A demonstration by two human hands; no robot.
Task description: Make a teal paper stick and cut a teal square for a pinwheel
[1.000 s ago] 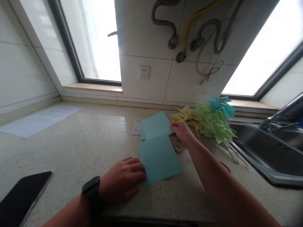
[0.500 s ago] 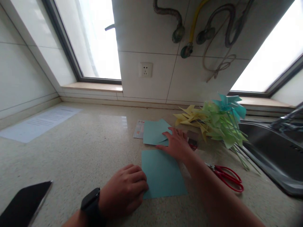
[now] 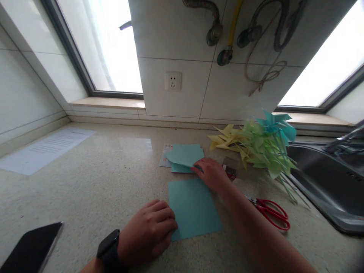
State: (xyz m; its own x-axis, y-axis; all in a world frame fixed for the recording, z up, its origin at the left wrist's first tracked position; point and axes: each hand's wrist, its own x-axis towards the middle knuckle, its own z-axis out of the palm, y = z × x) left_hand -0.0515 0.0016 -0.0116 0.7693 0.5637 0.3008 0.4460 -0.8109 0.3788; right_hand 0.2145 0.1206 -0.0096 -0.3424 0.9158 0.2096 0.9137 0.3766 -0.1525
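Observation:
A square sheet of light blue paper (image 3: 193,208) lies flat on the counter in front of me. At its left edge rests my left hand (image 3: 150,227), with a black watch (image 3: 109,244) on the wrist. The fingers of that hand are curled together and their tips are hidden. Behind the square is a stack of blue paper (image 3: 179,168). My right hand (image 3: 212,172) pinches the top sheet of blue paper (image 3: 183,154) at its near right side. That sheet is bent and its left corner stands lifted off the stack.
Red-handled scissors (image 3: 273,212) lie beside my right forearm. Farther right, paper pinwheels (image 3: 256,146) in yellow, green and blue are heaped by a steel sink (image 3: 327,189). A printed sheet (image 3: 48,148) and a dark flat device (image 3: 30,246) are on the left.
My right hand has closed on the top blue sheet, which has shifted left and now bends up. The left hand has stayed nearly still at the square's edge.

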